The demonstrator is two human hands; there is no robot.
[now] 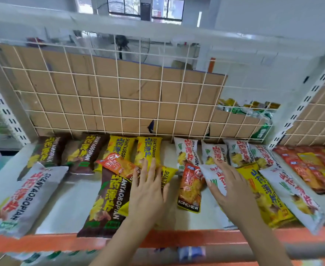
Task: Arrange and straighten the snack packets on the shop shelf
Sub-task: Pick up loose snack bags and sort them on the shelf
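Left hand: your left hand (pixel 148 186) lies flat, fingers spread, palm down on a yellow packet (pixel 168 174) at the middle of the shelf (pixel 67 204); it grips nothing.
Right hand: your right hand (pixel 227 186) lies flat, fingers together, pressing a white packet (pixel 214 177); it grips nothing.
Between the hands: an orange KONCHEW packet (pixel 190 187) lies lengthwise, just beside your right hand.
Left of left hand: a brown packet (pixel 107 202) touches your wrist; an orange packet (pixel 117 166) lies tilted across its top end. A white packet (pixel 21 196) lies askew, well apart.
Right of right hand: a yellow packet (pixel 265 198) and a white packet (pixel 292 196) lie slanted, side by side.
Beyond the hands: a back row of brown, yellow and white packets against the wire grid (pixel 119 89).
Shelf edge: orange front rail (pixel 42 241) below your forearms.
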